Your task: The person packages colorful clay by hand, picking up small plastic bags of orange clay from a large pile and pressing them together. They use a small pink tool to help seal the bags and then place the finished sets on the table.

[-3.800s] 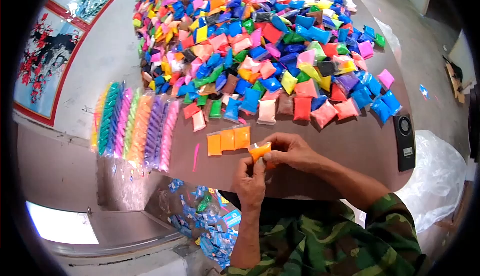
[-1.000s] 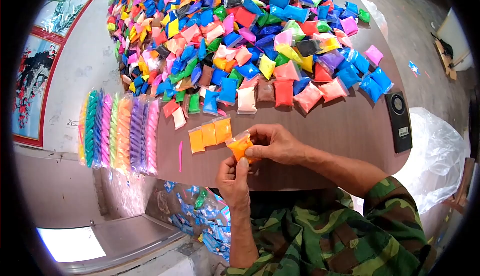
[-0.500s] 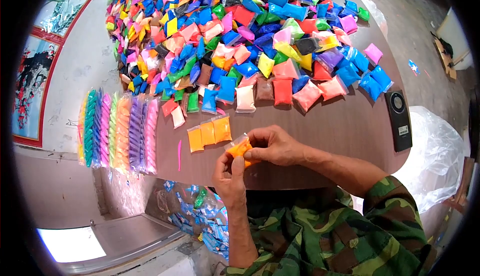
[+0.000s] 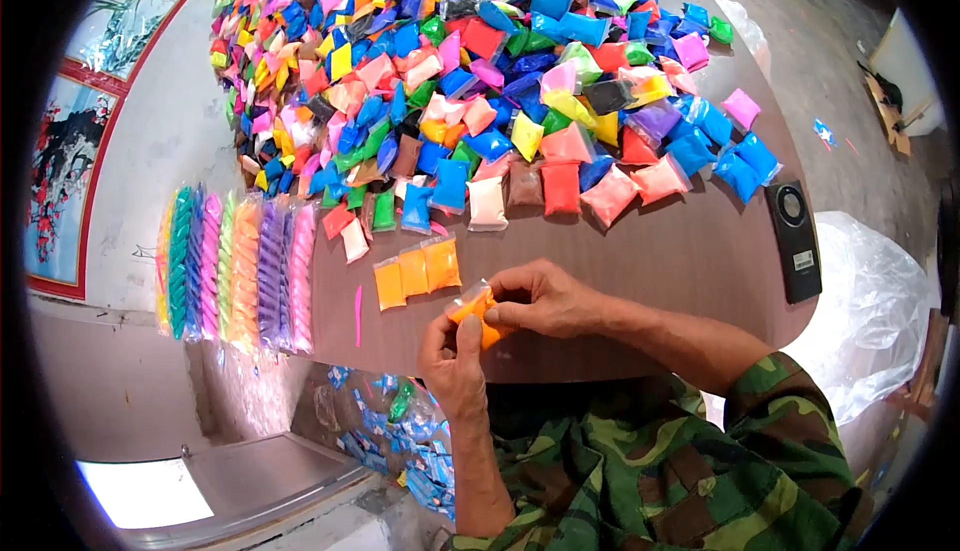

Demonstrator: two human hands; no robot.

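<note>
Between my two hands, at the near edge of the table, is a small clear packet of orange clay (image 4: 478, 303). My left hand (image 4: 455, 356) pinches it from the left and below, with the thumb pointing up across it. From the right, my right hand (image 4: 545, 298) grips the same packet with thumb and fingers. Just beyond, to the left, several orange packets (image 4: 415, 273) lie in an overlapping row on the table. A thin pink plastic strip (image 4: 358, 316) lies left of them.
A large heap of coloured packets (image 4: 480, 81) covers the back of the brown table (image 4: 650, 251). Long twisted colourful packs (image 4: 240, 271) line the left edge. A black phone-like device (image 4: 795, 241) lies at the right edge. Clear plastic sheeting (image 4: 870, 301) and blue wrappers (image 4: 420, 451) are below.
Both hands stay on the orange packet, with small finger shifts; more of its orange lower part shows now. The whole view has shifted slightly.
</note>
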